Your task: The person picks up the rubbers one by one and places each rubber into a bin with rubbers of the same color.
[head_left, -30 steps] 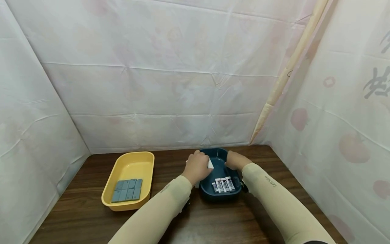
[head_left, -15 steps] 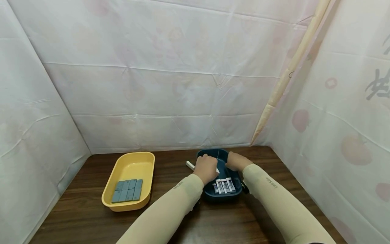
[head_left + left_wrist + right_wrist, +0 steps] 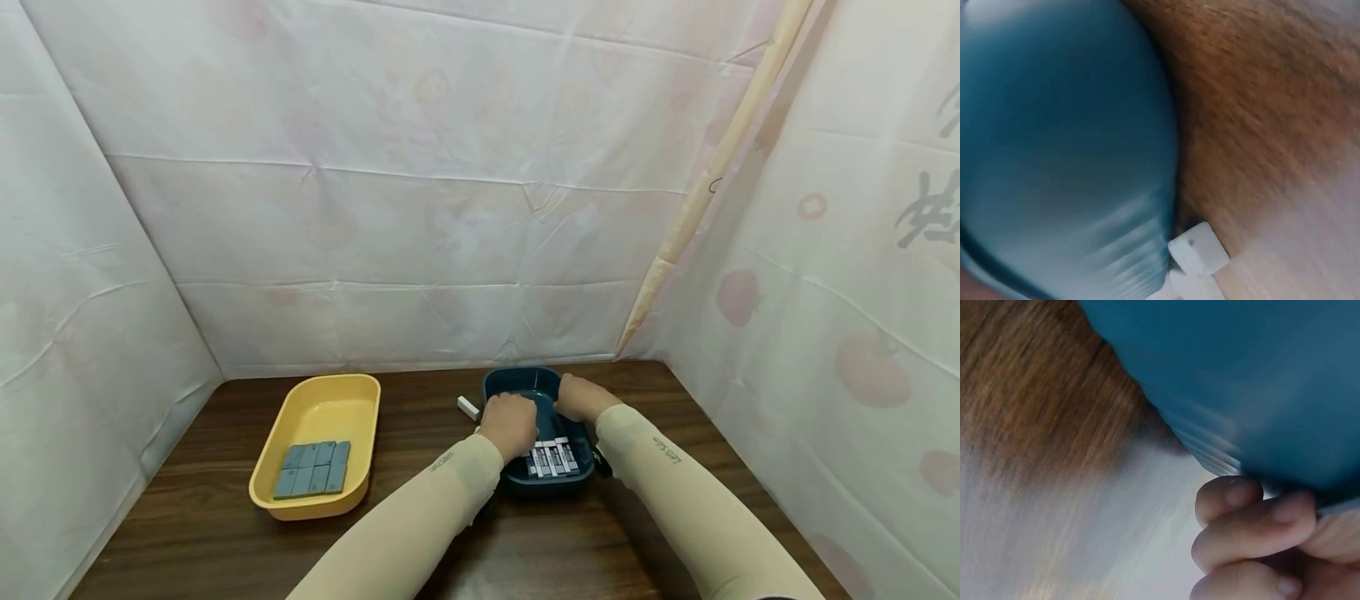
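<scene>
My left hand [image 3: 509, 423] reaches into the left side of the dark blue tray [image 3: 540, 481], its fingers pointing down and hidden. I cannot tell what they hold. In the tray, close to that hand, lies a row of white blocks with dark printed bands [image 3: 553, 458]. My right hand [image 3: 582, 398] grips the tray's right rim; its curled fingers [image 3: 1250, 540] show against the outer wall in the right wrist view. A plain white block [image 3: 468, 407] lies on the table just left of the tray. The left wrist view shows white blocks [image 3: 1199, 249] beside the tray wall.
A yellow tray [image 3: 318, 386] stands to the left on the brown wooden table [image 3: 420, 492]. Several flat grey-blue blocks [image 3: 311, 471] lie in two rows in its near half. White cloth [image 3: 420, 250] hangs behind the table and along both sides.
My left hand has moved right and down into the dark blue tray, where the white block earlier seen at its fingers is now hidden. The right hand has stayed on the rim.
</scene>
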Action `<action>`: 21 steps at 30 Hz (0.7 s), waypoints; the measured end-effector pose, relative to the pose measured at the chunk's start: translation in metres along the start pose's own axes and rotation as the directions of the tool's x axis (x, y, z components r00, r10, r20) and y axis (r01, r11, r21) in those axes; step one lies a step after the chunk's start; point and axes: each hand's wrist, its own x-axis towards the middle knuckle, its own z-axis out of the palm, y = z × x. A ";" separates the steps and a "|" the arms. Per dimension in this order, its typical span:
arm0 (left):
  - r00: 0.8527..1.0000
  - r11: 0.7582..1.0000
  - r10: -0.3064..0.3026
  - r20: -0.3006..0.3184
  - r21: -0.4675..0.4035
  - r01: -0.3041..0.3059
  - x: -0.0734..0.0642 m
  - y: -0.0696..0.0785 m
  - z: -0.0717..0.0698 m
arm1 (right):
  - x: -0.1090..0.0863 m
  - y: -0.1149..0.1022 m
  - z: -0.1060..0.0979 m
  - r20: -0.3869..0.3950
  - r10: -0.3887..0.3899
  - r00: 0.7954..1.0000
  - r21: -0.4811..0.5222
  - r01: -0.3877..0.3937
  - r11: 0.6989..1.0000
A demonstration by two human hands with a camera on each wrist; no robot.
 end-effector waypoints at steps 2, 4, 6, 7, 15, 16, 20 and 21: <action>0.999 0.999 0.026 0.035 -0.037 -0.024 -0.005 0.000 -0.003 | 0.000 0.000 0.000 -0.002 0.000 1.000 0.004 0.000 1.000; 0.997 0.994 0.046 0.069 -0.099 -0.039 -0.010 0.001 -0.007 | 0.002 0.000 0.000 -0.005 0.002 1.000 0.007 -0.002 1.000; 0.995 0.990 0.058 0.084 -0.136 -0.046 -0.014 0.002 -0.010 | 0.002 0.000 0.001 -0.011 -0.001 1.000 0.005 0.001 1.000; 0.994 0.989 0.059 0.089 -0.144 -0.045 -0.015 0.003 -0.011 | 0.002 0.000 0.001 -0.013 -0.002 1.000 0.008 0.002 1.000; 0.993 0.997 0.069 0.095 -0.049 -0.064 -0.011 0.017 -0.003 | 0.040 0.020 0.021 -0.002 -0.007 1.000 -0.009 0.007 1.000; 0.993 0.996 0.078 0.091 -0.039 -0.074 -0.011 0.018 -0.002 | 0.037 0.020 0.019 -0.001 -0.012 1.000 0.002 0.012 1.000; 0.992 0.994 0.108 0.062 -0.018 -0.107 -0.012 0.022 -0.002 | 0.003 0.003 0.002 0.008 -0.019 1.000 0.053 0.018 0.998; 0.992 0.994 0.113 0.060 -0.017 -0.113 -0.012 0.023 -0.001 | 0.000 0.003 0.001 0.004 -0.033 0.999 0.049 0.033 0.998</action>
